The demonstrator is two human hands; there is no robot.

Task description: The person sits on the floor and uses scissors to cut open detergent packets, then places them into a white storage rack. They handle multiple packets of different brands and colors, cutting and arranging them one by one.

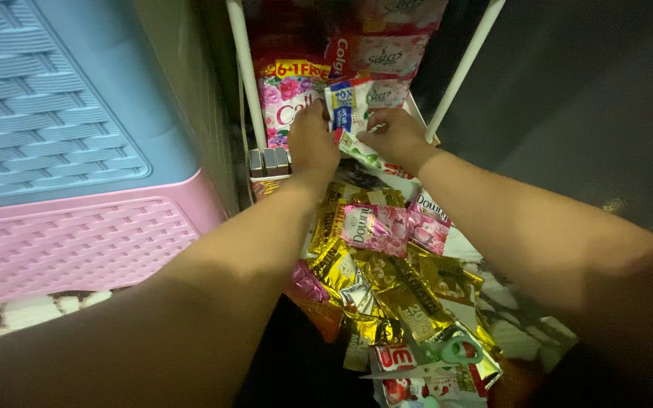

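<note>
Crate, blue over pink: left of rack, cut off by frame.
Rack, white poles: narrow gap between them, packed with packets; top cut off.
Sachet heap: below rack, scissors on its near end.
Left hand, right hand: both closed on white-blue sachet strip at rack's front; fingertips hidden.

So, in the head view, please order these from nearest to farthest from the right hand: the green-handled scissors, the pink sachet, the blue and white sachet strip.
1. Blue and white sachet strip: at the right hand, the fingers touch it.
2. Pink sachet: lower, on the gold pile.
3. Green-handled scissors: farthest, at the bottom of the picture.
</note>
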